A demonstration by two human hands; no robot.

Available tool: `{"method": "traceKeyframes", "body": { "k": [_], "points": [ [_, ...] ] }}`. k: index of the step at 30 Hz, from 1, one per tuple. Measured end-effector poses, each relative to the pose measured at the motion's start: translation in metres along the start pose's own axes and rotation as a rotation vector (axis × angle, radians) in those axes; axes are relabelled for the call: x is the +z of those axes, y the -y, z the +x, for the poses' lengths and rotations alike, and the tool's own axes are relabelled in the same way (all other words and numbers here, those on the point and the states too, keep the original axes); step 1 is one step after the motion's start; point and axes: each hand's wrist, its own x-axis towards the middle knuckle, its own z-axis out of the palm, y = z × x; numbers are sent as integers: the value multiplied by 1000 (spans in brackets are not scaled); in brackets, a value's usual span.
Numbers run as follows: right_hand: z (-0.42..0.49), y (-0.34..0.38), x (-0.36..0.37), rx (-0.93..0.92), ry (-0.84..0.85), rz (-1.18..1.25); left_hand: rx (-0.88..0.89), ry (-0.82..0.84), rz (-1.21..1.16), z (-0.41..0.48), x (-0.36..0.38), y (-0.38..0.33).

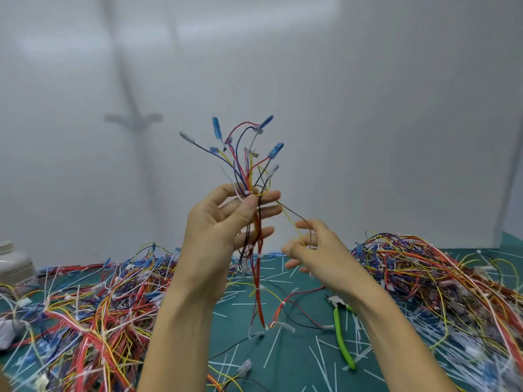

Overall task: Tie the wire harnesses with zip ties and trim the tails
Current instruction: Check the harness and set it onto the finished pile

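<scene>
My left hand (223,222) holds a wire harness (246,165) upright in front of the white wall, thumb and fingers pinching the bundle near a white zip tie. Red, blue, yellow and black wires fan out above it with blue and clear connector ends. The rest of the harness hangs down to the green mat (297,349). My right hand (314,250) is to the right and lower, pinching a yellow and a black wire that run up to the bundle. Green-handled cutters (341,332) lie on the mat below my right forearm.
A large heap of harnesses (85,315) covers the mat on the left, another heap (441,281) on the right. Several cut white zip-tie tails (271,346) litter the mat between them. A white jar (14,264) stands at the far left.
</scene>
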Motion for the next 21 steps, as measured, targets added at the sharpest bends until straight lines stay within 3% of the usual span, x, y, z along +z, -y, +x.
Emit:
{"method": "traceKeyframes", "body": {
  "k": [2,5,12,16,21],
  "points": [
    [-3,6,0,11,-1,3,-20,66,-16,-1,-1,-1],
    [-7,15,-4,14,-48,202,-14,89,18,-1,0,-1],
    [-18,33,-17,27,58,747,-45,-89,17,2,-5,1],
    [-19,33,-20,10,95,776,-81,-193,-38,3,-7,4],
    [-20,32,-21,19,93,701,-79,-207,-30,4,-9,5]
  ]
}}
